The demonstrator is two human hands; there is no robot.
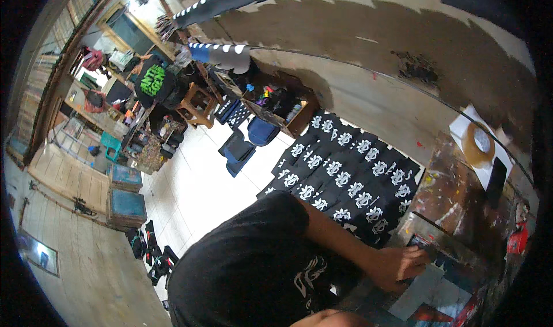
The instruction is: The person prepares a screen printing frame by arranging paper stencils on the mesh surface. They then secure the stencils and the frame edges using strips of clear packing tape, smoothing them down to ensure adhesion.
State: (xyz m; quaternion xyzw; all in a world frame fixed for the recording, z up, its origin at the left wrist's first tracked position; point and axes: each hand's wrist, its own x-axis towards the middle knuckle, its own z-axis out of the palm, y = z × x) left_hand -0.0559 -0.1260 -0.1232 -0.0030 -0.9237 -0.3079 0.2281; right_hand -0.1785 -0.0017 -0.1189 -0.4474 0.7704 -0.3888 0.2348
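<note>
A left hand point(401, 267), as the turn of the body suggests, rests with fingers curled and bunched at the near right of a cluttered workshop; whether anything is pinched beneath them cannot be told. The right hand is out of sight, with just a strip of bare skin point(331, 319), probably the right arm, at the near edge. Just beside the curled fingers, on their near side, a flat grey panel point(416, 299) lies on the paint-spotted worktable point(440, 191). A small dark piece point(422, 242) sits at the fingertips on the far side, too dim to identify.

The grey panel looks thin and light, its straight edges hinting at something stiffer than cloth, though its material is unclear. It would probably lift best by an outer edge or corner, with a flat, even pinch to avoid bending it; a smooth face could prove slippery.

Farther right, a roll of tape point(481, 143) sits on a white sheet point(459, 128). Black printed pieces point(343, 179) cover the floor beyond the arm, and at far left a co-worker point(154, 84) stands near a wooden stool point(197, 105).
</note>
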